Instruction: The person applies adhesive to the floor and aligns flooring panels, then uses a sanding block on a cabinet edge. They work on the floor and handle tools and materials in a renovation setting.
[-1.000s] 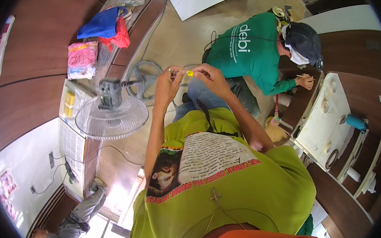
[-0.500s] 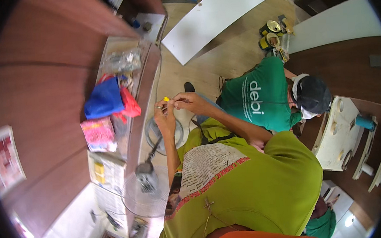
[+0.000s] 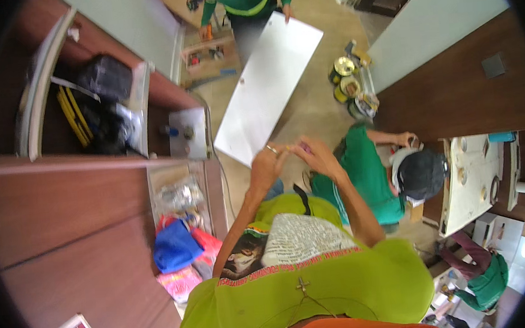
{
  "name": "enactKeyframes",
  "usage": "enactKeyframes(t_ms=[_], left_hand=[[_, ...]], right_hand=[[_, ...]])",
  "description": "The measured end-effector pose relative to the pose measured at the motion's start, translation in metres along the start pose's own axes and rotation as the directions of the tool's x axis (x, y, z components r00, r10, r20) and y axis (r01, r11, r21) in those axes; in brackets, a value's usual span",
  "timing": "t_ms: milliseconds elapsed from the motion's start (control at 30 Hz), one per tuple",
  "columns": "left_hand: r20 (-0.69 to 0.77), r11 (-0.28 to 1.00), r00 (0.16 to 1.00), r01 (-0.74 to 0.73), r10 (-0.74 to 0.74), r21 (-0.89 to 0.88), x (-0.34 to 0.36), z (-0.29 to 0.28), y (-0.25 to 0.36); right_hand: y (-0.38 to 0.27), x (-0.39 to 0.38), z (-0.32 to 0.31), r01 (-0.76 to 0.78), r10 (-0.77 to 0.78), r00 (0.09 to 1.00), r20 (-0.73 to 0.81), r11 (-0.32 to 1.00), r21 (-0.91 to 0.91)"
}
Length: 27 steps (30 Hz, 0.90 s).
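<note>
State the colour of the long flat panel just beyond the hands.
The long flat panel is white; it shows best in the head view.

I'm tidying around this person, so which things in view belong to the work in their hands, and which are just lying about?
Work in hand:
Left hand and right hand, close together
Anything pinched between them: too hidden to tell

Apparently just lying about:
Blue cloth
Pink pack
Clear plastic bag
Tins on the floor
</note>
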<state>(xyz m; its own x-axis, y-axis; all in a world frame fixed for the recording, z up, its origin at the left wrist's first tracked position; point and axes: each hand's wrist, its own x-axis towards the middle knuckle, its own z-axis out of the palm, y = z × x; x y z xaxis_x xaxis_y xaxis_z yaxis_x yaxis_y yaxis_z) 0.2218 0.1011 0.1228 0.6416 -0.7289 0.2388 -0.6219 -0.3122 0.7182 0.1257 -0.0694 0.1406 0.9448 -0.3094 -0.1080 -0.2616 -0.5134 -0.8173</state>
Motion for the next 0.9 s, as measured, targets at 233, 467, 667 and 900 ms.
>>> enactKeyframes(t_ms=[233,467,667,900], left_hand=[[0.215,0.946,0.929,-0.319,0.301,0.054,0.136,0.037,-0.001],[0.198,0.892,0.882,-0.447,0.428,0.060,0.292,0.112,-0.021],[0.141,0.874,0.863,-0.483,0.484,-0.048,0.425,0.154,0.018],[0.075,0.868,0.867,-0.483,0.492,-0.110,0.565,0.231,0.027]], right_hand=[[0.023,0.048,-0.064,-0.192,0.234,0.939,-0.252,0.964,0.182],[0.073,0.149,-0.149,-0.167,0.267,0.898,-0.350,0.942,0.291],[0.108,0.230,-0.237,-0.105,0.300,0.839,-0.455,0.908,0.406],[0.170,0.330,-0.336,-0.121,0.317,0.773,-0.550,0.924,0.363]])
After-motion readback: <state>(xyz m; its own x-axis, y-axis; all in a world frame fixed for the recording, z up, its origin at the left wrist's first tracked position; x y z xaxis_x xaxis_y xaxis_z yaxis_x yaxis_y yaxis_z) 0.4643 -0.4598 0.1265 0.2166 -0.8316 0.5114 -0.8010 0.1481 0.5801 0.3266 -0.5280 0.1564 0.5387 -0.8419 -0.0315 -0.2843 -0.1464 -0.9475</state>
